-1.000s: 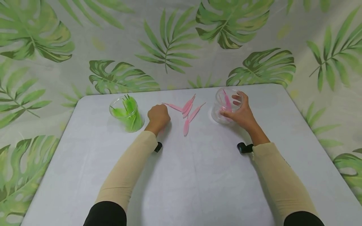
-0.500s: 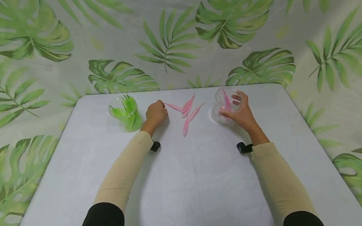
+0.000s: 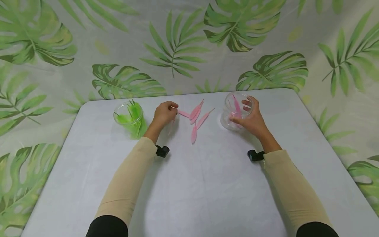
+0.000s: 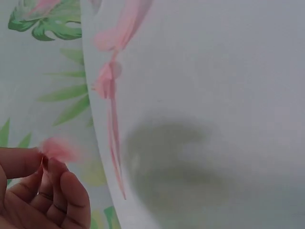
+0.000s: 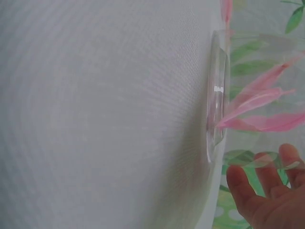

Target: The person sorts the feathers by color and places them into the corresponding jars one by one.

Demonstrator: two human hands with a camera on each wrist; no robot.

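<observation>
Head view | my left hand (image 3: 164, 113) pinched a soft pink feather (image 4: 57, 149) left of the clear round glass jar (image 3: 237, 110) | right hand (image 3: 251, 120) gripped that jar | best lifted gently by the quill

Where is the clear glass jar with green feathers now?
In the head view, the clear glass jar with green feathers stands on the white table, far left, just beside the left hand.

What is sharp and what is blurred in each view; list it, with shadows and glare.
Head view: sharp and evenly lit, with soft shadows under both arms on the table. Left wrist view: the pink feather pinched by the left hand is smeared, beside a dark blotchy shadow. Right wrist view: soft focus, with a glare spot on the clear jar.
</observation>
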